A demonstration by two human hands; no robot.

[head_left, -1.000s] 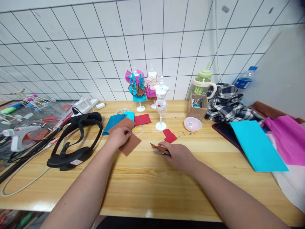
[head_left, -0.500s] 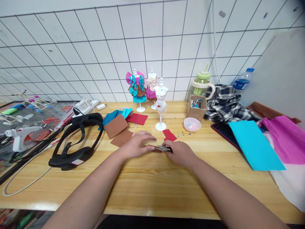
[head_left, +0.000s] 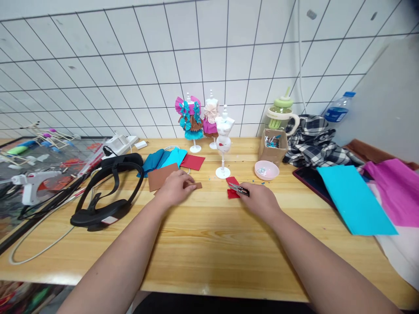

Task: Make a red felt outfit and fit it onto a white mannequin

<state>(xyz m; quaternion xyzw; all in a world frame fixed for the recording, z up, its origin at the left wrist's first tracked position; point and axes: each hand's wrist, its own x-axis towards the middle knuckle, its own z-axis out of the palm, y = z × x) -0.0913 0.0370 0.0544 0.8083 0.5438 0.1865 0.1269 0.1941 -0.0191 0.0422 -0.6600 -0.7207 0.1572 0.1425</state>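
My left hand is closed over the brown paper, and a small brown paper piece sticks out past its fingertips. Under and beside that hand lies a larger brown paper sheet. In my right hand are thread snips, their blades pointing left across the small red paper pieces. Just behind the red pieces stands a bare white mini dress form on a round base.
Two dressed mini forms stand at the back. Blue paper and a red sheet lie left; a pink bowl, cardboard box and turquoise sheet are right. A black headset and glue gun sit far left.
My left hand has moved left to the brown sheets, carrying the small brown piece away from the snips. My right hand has shifted slightly right and up, bringing the snips over the red pieces.
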